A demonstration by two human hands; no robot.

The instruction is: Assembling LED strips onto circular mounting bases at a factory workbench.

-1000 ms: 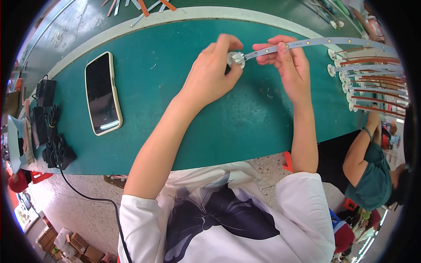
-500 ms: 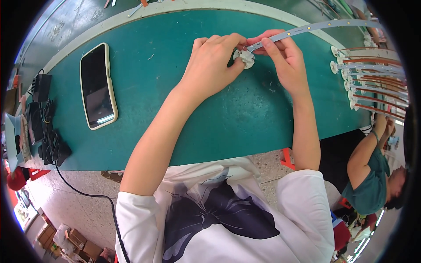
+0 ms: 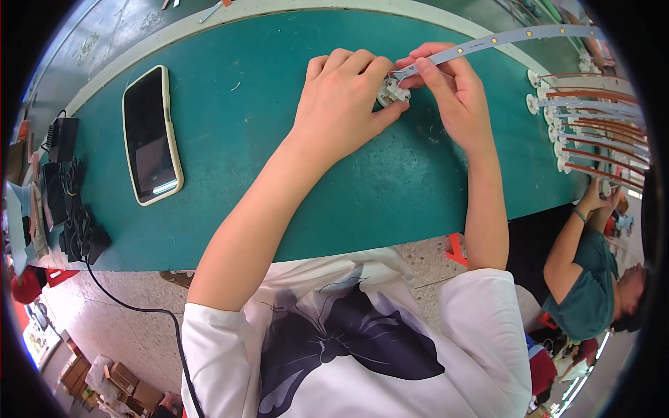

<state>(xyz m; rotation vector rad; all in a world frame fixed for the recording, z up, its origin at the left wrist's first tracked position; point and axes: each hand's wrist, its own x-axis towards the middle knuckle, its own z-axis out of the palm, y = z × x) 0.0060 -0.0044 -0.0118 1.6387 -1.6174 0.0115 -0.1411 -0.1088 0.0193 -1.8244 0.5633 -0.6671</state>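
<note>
My left hand (image 3: 343,97) is closed round a small white round end cap (image 3: 394,95), its thumb along the near edge. A thin wire runs from the cap to the end of a long pale LED strip (image 3: 477,46), dotted with small yellow chips. My right hand (image 3: 451,89) pinches that strip close to its wired end, thumb in front. From there the strip arcs away to the upper right. Both hands are held close together over the far part of the green table (image 3: 293,230). The left fingertips are partly hidden behind the cap.
A phone (image 3: 150,136) in a pale case lies on the left. Black adapters and cables (image 3: 78,202) crowd the left edge. Several finished-looking strips with white caps (image 3: 561,132) are lined up at the right. Beyond them sits a person in a green shirt (image 3: 585,279).
My left hand has shifted slightly right with the cap, which is turned to a different angle, and its thumb has moved along it. The co-worker's hands have moved a little toward the strips.
</note>
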